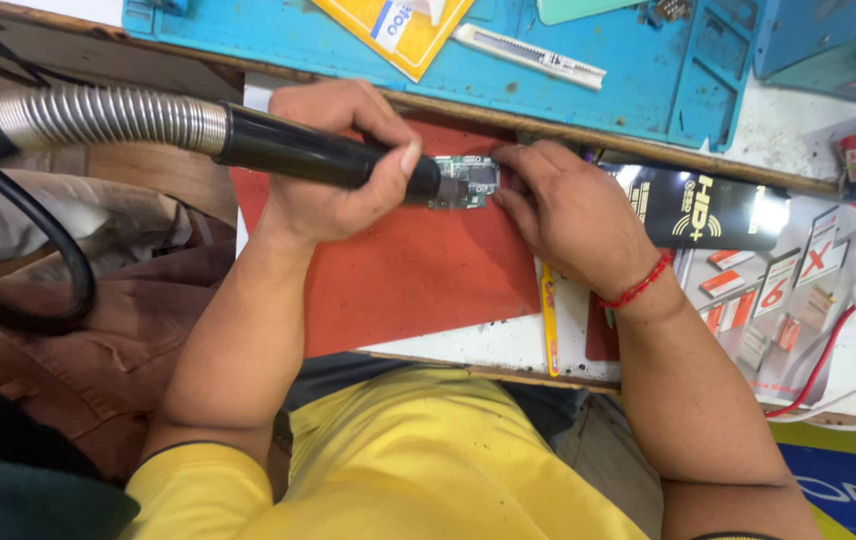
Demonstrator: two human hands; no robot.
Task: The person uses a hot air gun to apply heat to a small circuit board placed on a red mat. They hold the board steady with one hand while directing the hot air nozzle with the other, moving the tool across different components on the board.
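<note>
My left hand [333, 165] grips the black handle of a hot-air tool [283, 148], which trails a ribbed metal hose [108, 118] off to the left. The tool's tip rests over a small green circuit board [470, 182] lying on a red mat [418, 285]. My right hand [568, 210], with a red thread around its wrist, holds the board's right edge with its fingertips. The nozzle and my thumb hide the left part of the board.
A blue work mat [648, 85] lies beyond the red one, bearing a white utility knife [528, 55] and a yellow packet [398, 30]. A glossy black package [718, 210], printed cards and red and white cables [848, 350] crowd the right. A black cord loops at the left.
</note>
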